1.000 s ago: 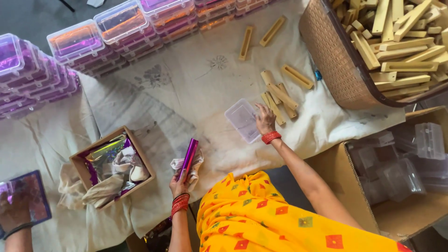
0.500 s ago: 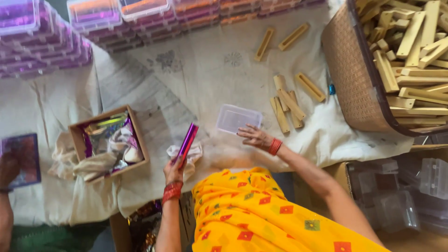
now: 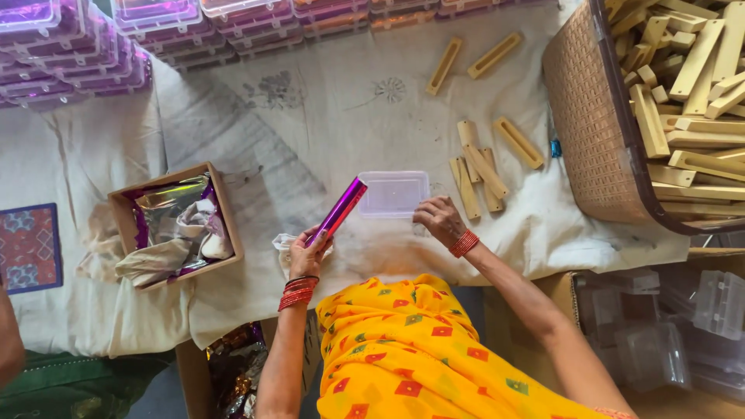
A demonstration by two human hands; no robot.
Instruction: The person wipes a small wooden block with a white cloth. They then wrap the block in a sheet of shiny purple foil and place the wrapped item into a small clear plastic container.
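My left hand (image 3: 309,254) grips a shiny purple foil-wrapped stick (image 3: 338,210), tilted up to the right, along with a bit of crumpled white wrap. My right hand (image 3: 437,219) rests on the white cloth with fingers loosely curled, holding nothing, just right of a clear plastic box (image 3: 393,193) that lies flat. A small pile of wooden blocks (image 3: 479,170) lies just beyond my right hand. Both wrists wear red bangles.
A cardboard box (image 3: 172,224) with foil and wrap scraps sits at left. A woven basket (image 3: 599,128) full of wooden blocks stands at right. Stacked purple-lidded boxes (image 3: 116,35) line the far edge. A carton of clear boxes (image 3: 679,326) sits lower right. Another person's arm (image 3: 9,341) shows at far left.
My right hand has drawn back from the clear box, which now lies flat on the cloth. The left hand still holds the purple stick. The view has shifted downward.
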